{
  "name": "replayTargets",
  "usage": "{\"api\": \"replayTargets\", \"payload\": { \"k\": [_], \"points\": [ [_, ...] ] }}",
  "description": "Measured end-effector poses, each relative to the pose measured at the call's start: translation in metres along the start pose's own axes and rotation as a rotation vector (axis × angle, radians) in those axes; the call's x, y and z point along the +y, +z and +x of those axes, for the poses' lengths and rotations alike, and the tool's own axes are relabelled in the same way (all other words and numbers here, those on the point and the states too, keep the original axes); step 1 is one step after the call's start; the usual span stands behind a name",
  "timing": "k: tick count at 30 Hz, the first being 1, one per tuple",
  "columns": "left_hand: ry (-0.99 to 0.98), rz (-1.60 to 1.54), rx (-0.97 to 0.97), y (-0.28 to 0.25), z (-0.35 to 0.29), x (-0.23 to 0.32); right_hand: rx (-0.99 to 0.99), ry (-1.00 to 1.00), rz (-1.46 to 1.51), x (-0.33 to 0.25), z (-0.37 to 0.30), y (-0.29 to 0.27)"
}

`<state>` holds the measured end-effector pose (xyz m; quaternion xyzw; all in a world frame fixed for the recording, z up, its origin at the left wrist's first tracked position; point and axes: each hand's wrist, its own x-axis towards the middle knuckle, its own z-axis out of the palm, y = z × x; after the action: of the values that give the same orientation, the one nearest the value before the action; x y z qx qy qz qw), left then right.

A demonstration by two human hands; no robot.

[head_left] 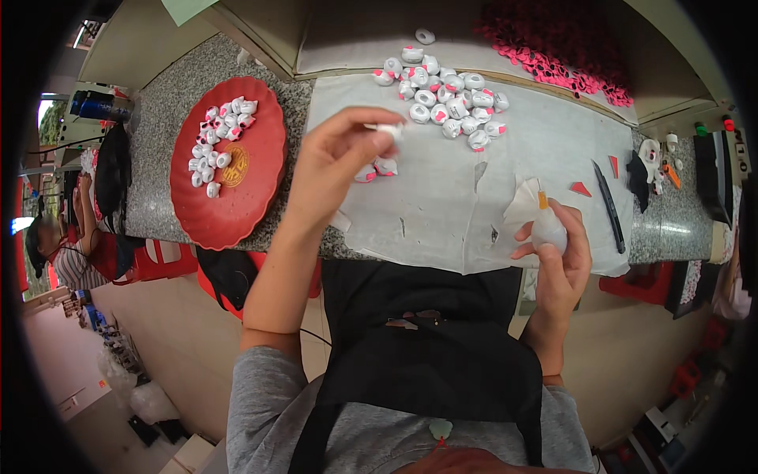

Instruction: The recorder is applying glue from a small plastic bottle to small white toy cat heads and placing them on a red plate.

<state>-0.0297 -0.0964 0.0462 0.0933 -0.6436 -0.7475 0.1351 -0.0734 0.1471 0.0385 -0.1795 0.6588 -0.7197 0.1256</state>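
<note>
Over the paper-covered worktop, my left hand (335, 158) pinches a small white figurine (392, 132) between thumb and fingertips; the piece is partly hidden and blurred. Just below it lie small white pieces with pink patches (386, 166). My right hand (570, 249) is wrapped round a small white squeeze bottle (549, 233) with a yellow-orange neck and a thin tip pointing up. A crumpled white tissue (519, 207) shows beside that tip; whether my fingers also hold it I cannot tell. Ahead sits a pile of white and pink figurines (442, 93), several of them touching.
A red scalloped plate (267, 189) with groups of figurines stands at the left. On the right lie a dark slim pen-like tool (608, 207), red scraps (580, 189) and an orange item (671, 175). Many pink pieces (560, 79) fill the back shelf. Another person (75, 261) sits far left.
</note>
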Motion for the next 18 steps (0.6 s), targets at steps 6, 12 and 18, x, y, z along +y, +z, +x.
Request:
{"api": "replayTargets", "payload": {
  "k": [6,12,18],
  "points": [
    [0.007,-0.513,0.005,0.04,-0.045,-0.022,0.206,-0.152,0.464,-0.017,0.005,0.015],
    [-0.014,-0.497,0.052,0.063,-0.062,-0.035,0.141,-0.468,0.043,-0.019,-0.004,0.025],
    [0.006,-0.494,0.049,0.065,-0.065,-0.035,0.006,-0.661,-0.141,-0.018,-0.013,0.032]
  ]
}}
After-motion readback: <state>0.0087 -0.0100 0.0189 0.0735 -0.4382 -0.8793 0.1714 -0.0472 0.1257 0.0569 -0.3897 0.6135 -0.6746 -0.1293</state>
